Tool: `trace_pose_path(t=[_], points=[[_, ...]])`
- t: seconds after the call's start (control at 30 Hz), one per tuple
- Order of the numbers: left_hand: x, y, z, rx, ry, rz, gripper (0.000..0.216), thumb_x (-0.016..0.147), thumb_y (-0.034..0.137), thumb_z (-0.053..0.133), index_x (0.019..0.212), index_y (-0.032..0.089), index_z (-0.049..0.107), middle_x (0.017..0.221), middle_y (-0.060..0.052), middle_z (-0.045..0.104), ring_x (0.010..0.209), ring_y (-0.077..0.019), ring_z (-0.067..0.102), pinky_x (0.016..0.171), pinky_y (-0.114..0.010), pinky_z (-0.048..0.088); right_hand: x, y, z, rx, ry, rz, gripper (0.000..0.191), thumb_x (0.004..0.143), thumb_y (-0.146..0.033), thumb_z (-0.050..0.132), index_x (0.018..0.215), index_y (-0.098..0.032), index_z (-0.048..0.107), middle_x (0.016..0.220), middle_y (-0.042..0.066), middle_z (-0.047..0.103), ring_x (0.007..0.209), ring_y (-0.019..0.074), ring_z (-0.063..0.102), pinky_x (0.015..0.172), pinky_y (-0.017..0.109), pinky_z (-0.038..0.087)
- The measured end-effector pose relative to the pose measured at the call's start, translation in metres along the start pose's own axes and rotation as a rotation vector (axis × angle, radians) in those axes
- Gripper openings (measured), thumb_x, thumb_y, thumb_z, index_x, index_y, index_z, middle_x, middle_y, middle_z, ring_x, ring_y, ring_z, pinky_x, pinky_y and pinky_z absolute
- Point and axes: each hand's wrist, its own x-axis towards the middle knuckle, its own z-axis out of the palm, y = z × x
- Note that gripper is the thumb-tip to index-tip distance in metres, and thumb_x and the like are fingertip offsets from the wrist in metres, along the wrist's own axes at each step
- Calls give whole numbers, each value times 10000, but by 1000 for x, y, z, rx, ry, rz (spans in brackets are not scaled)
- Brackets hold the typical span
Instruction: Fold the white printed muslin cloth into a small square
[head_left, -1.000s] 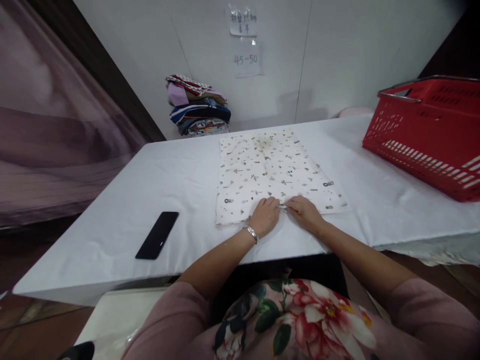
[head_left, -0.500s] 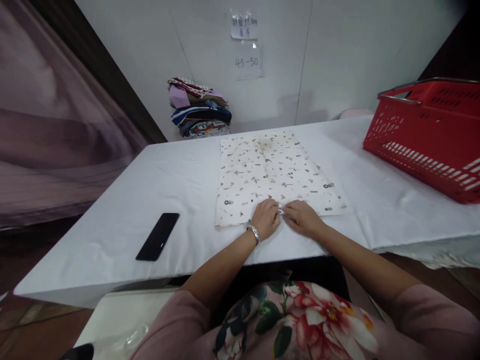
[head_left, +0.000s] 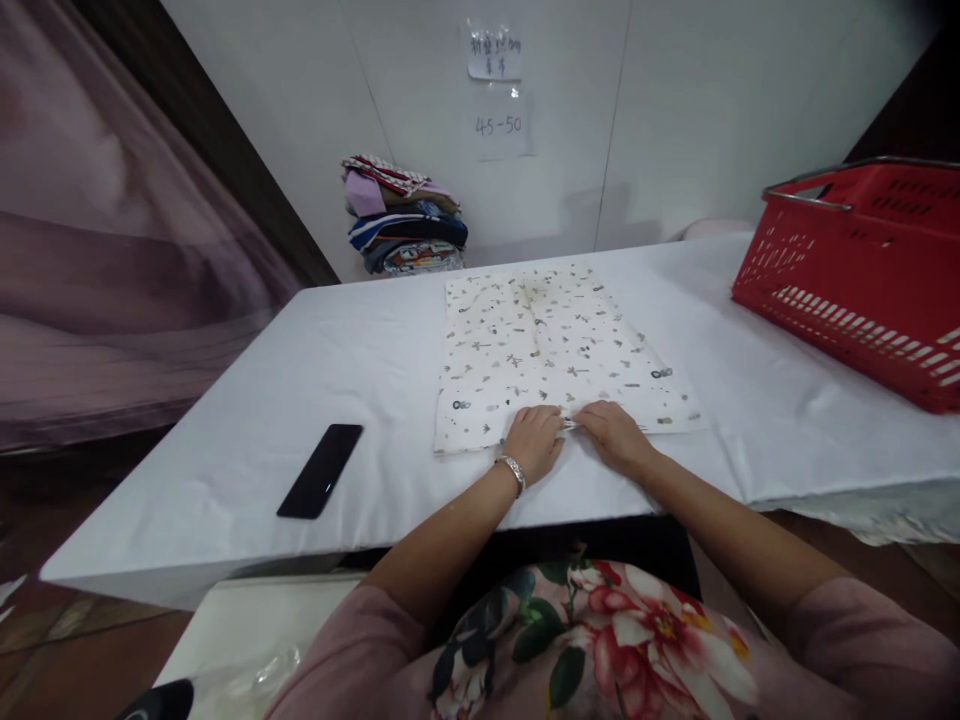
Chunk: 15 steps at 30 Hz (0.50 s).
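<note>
A cream cloth [head_left: 517, 340] printed with small grey and brown motifs lies flat on the white-covered table, in a roughly rectangular shape with a faint crease down its far half. At the middle of its near edge, my left hand [head_left: 534, 442], with a silver bracelet on the wrist, has its fingers closed on the edge. Just to the right, my right hand [head_left: 609, 432] pinches the same edge, its fingertips close to those of the left. Between them the fabric bunches slightly; what lies under the fingers is hidden.
A black phone [head_left: 321, 472] lies left of the cloth on the white tablecloth [head_left: 375, 350]. A red plastic basket [head_left: 847, 290] with a metal handle stands at the right. Behind the table is a pile of folded fabrics [head_left: 409, 215] against the wall, below paper signs [head_left: 496, 125].
My fingers have shifted slightly along the near edge of the cloth. The whole view has moved a little; the cloth, phone and basket keep their places on the table.
</note>
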Motion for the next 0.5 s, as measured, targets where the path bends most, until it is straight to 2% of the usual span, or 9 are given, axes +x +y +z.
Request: trace_pose_path(t=[0.13, 0.27, 0.5], points=[[1, 0, -2, 45, 21, -38, 227, 841, 169, 554, 1068, 181, 548, 1090, -75, 614, 1040, -212, 529, 915, -387, 392, -5, 2, -1, -1, 37, -20, 250, 911, -149, 430, 1012, -166, 658, 925, 100, 656, 862, 210, 549, 768, 339, 405], [2, 0, -7, 89, -39, -9, 113, 867, 169, 526, 957, 201, 587, 943, -34, 640, 945, -200, 546, 856, -377, 403, -8, 4, 1, -10, 52, -29, 247, 907, -150, 434, 1007, -178, 659, 927, 95, 653, 865, 204, 546, 768, 342, 413], [1, -2, -2, 30, 50, 2, 135, 892, 158, 488, 885, 204, 614, 984, -53, 634, 957, -219, 528, 833, -400, 413, -7, -5, -2, -102, -9, -14, 247, 915, -162, 428, 1023, -182, 649, 939, 89, 655, 868, 219, 542, 742, 359, 418]])
